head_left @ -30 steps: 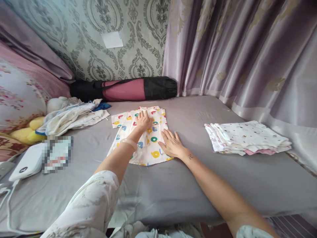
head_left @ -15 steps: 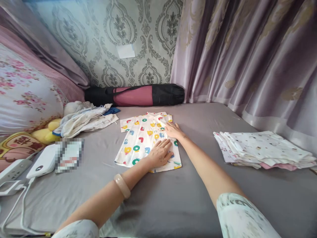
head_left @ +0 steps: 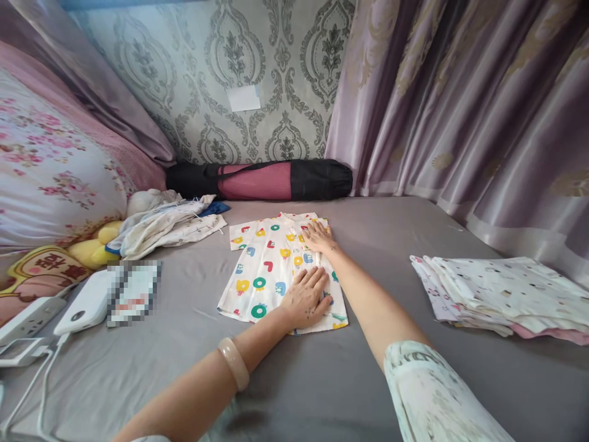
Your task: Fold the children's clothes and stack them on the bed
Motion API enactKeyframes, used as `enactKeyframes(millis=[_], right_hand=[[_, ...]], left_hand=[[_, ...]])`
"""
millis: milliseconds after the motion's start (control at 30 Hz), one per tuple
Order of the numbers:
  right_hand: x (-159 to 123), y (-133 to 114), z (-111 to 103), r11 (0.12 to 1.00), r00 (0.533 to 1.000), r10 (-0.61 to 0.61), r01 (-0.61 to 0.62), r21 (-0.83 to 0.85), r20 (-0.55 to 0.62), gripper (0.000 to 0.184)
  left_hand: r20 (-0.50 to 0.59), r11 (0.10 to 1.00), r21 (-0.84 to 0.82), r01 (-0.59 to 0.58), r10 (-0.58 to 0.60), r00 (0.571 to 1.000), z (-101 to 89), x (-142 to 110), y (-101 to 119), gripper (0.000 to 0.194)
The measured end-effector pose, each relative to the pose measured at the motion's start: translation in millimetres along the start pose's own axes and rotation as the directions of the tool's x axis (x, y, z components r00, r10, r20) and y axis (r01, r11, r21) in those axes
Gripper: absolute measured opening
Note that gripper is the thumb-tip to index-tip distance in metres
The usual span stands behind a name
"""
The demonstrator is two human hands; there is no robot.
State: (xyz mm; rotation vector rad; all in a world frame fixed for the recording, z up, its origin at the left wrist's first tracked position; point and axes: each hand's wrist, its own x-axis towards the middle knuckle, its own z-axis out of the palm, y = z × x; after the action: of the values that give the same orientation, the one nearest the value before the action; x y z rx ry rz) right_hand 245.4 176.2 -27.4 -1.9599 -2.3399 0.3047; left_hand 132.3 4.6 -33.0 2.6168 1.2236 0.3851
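Note:
A small white short-sleeved shirt (head_left: 251, 267) with colourful letter and animal prints lies spread on the grey sheet, its collar toward the wall. My left hand (head_left: 307, 298) rests flat on the lower right part of the shirt, fingers stretched out. Higher up, near the shirt's right shoulder, my right hand (head_left: 318, 237) also lies palm down with its fingers extended. Both hands cover parts of the print, and neither grips the cloth. A pale bangle (head_left: 234, 363) circles my left wrist.
Folded printed cloths (head_left: 501, 288) are stacked at the right. Crumpled clothes (head_left: 170, 230) lie at the left, behind a white power bank (head_left: 87, 304) and a power strip (head_left: 27, 319) with cables. A black and pink rolled bag (head_left: 257, 181) lies along the wall.
My right hand has slid slightly left across the upper part of the shirt. My left hand stays at about the same place on the cloth. The camera view has shifted a little.

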Motion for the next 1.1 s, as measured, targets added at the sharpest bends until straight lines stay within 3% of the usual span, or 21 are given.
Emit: enactKeyframes(millis=[133, 267, 367, 500, 700, 900, 1100], right_hand=[[-1.1, -2.1, 1.5, 1.0, 0.999, 0.015, -0.015, -0.011, -0.031, 0.067], [0.0, -6.1, -4.2, 1.0, 1.0, 0.003, -0.003, -0.006, -0.028, 0.065], [2.5, -15.8, -6.5, 0.994, 0.991, -0.109, 0.109, -0.009, -0.074, 0.062], [3.6, -27.6, 1.3, 0.975, 0.976, -0.219, 0.219, 0.029, -0.001, 0.062], [2.5, -29.0, 10.8, 0.978, 0.978, -0.206, 0.205, 0.036, 0.015, 0.061], [6.7, -28.2, -2.6, 0.978, 0.976, -0.196, 0.188, 0.086, 0.094, 0.063], [13.3, -18.4, -11.3, 0.993, 0.994, -0.109, 0.11, 0.044, -0.016, 0.063]], left_hand=[[-0.01, 0.999, -0.039, 0.001, -0.001, 1.0, 0.4, 0.0, -0.7, 0.057], [-0.093, 0.996, -0.07, 0.049, -0.056, 0.994, -1.2, -0.8, 0.9, 0.061], [-0.181, 0.988, -0.076, 0.131, -0.143, 0.973, -1.5, -1.3, 1.8, 0.055], [-0.251, 0.983, -0.097, 0.159, -0.178, 0.951, 1.1, -1.3, 0.6, 0.049], [-0.252, 0.986, -0.102, 0.134, -0.156, 0.955, 4.9, -1.7, -1.6, 0.053], [-0.235, 0.986, -0.088, 0.142, -0.159, 0.959, 1.8, -1.6, 0.2, 0.054], [-0.217, 0.988, -0.093, 0.12, -0.138, 0.966, 0.4, -1.3, -0.2, 0.061]])
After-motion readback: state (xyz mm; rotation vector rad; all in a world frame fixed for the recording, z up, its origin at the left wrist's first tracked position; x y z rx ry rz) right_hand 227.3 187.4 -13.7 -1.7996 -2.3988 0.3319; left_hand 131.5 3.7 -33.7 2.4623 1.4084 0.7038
